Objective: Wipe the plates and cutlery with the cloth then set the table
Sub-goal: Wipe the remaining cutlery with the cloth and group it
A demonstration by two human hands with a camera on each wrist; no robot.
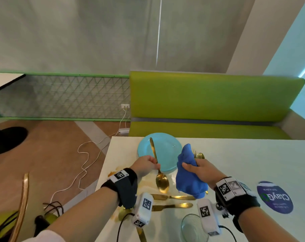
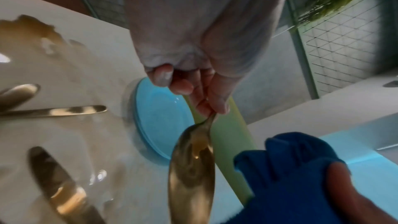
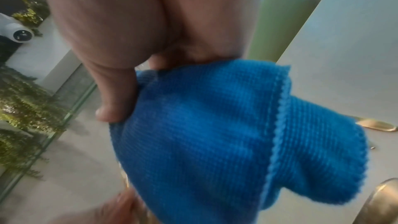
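Observation:
My left hand [image 1: 149, 164] [image 2: 193, 91] pinches a gold spoon [image 1: 161, 180] [image 2: 191, 168] by the middle of its handle, bowl down, above the white table [image 1: 235, 163]. My right hand [image 1: 199, 169] [image 3: 133, 48] grips a bunched blue cloth [image 1: 189, 175] [image 2: 286, 168] [image 3: 215, 134] just right of the spoon, a small gap between them. Stacked light blue plates [image 1: 167, 151] [image 2: 159, 120] sit at the table's far left edge behind the spoon. Two gold knives [image 1: 172, 201] [image 2: 58, 181] lie near me. More gold cutlery [image 1: 199, 155] peeks out behind the cloth.
A clear glass [image 1: 192, 226] stands at the near edge by my right wrist. Brown spill stains [image 1: 113, 173] [image 2: 32, 28] mark the table's left side. A round blue sticker [image 1: 274, 197] lies at the right. A green bench [image 1: 209, 102] stands beyond the table; cables [image 1: 85, 165] run over the floor at left.

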